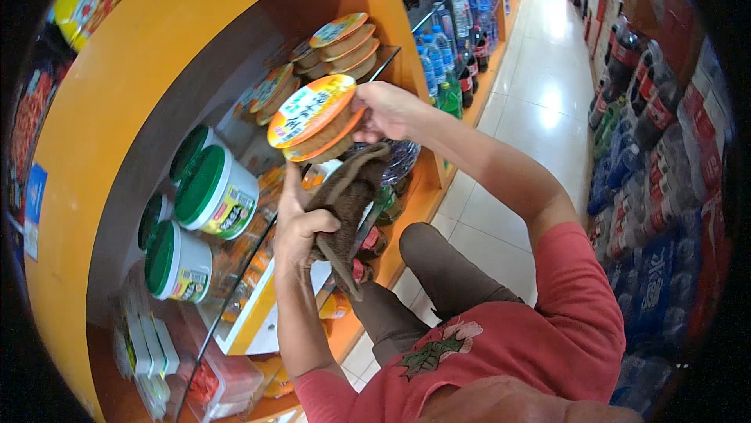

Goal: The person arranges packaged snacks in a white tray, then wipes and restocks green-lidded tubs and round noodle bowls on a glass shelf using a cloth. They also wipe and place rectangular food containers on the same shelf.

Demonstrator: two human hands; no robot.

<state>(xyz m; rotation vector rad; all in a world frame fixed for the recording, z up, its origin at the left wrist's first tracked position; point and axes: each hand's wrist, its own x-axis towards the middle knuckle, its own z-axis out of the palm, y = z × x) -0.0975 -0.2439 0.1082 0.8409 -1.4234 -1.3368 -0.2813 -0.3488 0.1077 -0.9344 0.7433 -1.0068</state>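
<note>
My right hand grips two stacked round food cups by their right side. They have printed orange-and-white lids and are tilted above the glass shelf. A brown cloth hangs folded in my left hand, pinned by the thumb. My left fingertips reach up to the underside of the lower cup; whether they bear its weight I cannot tell. More cups with similar lids stand stacked deeper on the shelf. Left of my hands are white tubs with green lids.
An orange shelving unit curves around my hands. Flat white packs and a clear plastic box sit at lower left. Drink bottles line shelves beyond; wrapped bottle packs stand across the tiled aisle.
</note>
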